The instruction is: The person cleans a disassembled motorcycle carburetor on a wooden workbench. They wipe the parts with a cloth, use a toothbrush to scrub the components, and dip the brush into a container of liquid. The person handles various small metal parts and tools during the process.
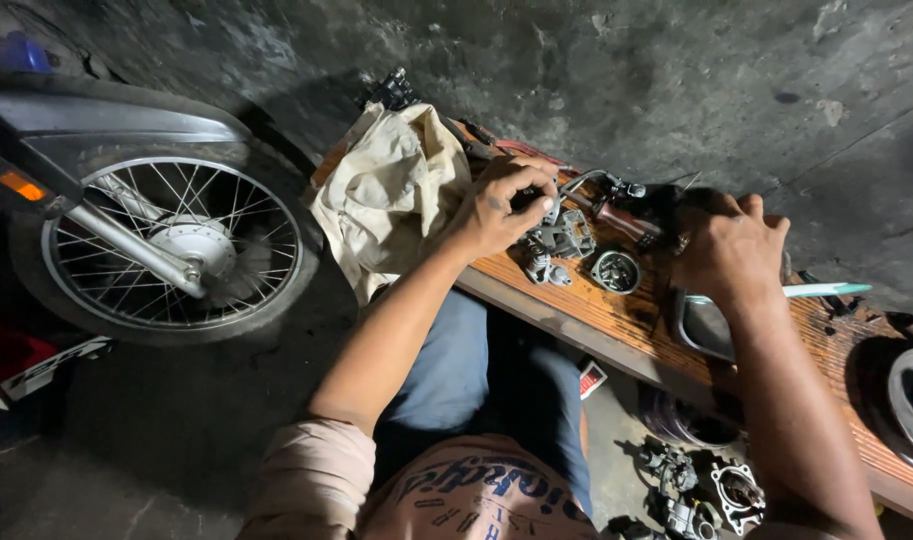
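Note:
My left hand (pixel 501 207) is closed around a dark part on top of a grey metal carburettor body (pixel 559 240) that sits on a wooden bench (pixel 616 310). My right hand (pixel 728 245) is curled over something dark at the edge of a metal tray (pixel 704 328); what it holds is hidden. A small round metal cap (pixel 616 271) lies on the bench between the hands. A handlebar lever with a reddish grip (pixel 611 205) lies just behind the carburettor.
A cream cloth (pixel 386 190) is heaped on the bench's left end. A motorcycle front wheel (pixel 171 245) stands at the left. Engine parts (pixel 701 490) lie on the floor under the bench. A white-handled tool (pixel 821 290) and a round black part (pixel 911 400) sit at the right.

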